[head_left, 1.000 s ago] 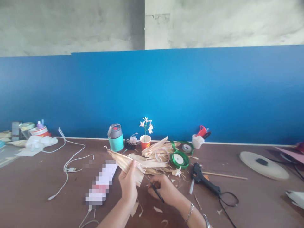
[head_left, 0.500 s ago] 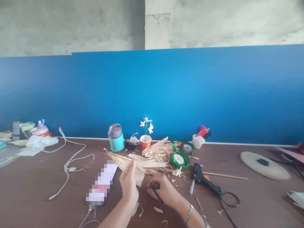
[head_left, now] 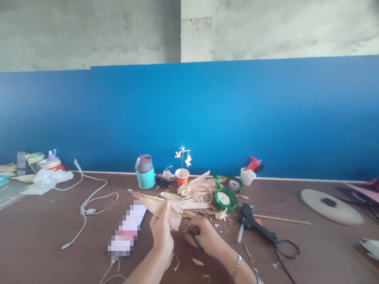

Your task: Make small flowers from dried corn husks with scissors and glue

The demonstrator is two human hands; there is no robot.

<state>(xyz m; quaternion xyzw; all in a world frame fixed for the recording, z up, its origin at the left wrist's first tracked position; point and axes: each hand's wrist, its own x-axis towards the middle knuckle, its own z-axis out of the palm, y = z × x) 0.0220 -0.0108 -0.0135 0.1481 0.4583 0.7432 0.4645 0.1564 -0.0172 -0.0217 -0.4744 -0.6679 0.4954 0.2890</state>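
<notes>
My left hand (head_left: 162, 232) pinches a piece of dried corn husk (head_left: 155, 205), thumb on top, its pale cut end pointing towards my right hand. Closed around a slim black tool with a thin tip (head_left: 195, 240), my right hand (head_left: 207, 236) is just right of that end; the tool's exact kind is unclear. Behind both hands lies a pile of corn husks (head_left: 195, 187). A small white husk flower (head_left: 222, 214) rests at the pile's right edge. More white flowers on a green stem (head_left: 182, 161) stand in a red and white paper cup (head_left: 182, 178).
A green ribbon spool (head_left: 224, 198) and a black glue gun (head_left: 257, 225) lie to the right, near a thin wooden stick (head_left: 284, 219). At the left are a turquoise flask (head_left: 145, 175), a blurred-out phone-like object (head_left: 127, 228) and white cables (head_left: 84, 205). Husk scraps (head_left: 197, 262) litter the front.
Hardly anything differs. The whole view has shifted very slightly; both hands keep their hold, and the husk's cut end has turned a little.
</notes>
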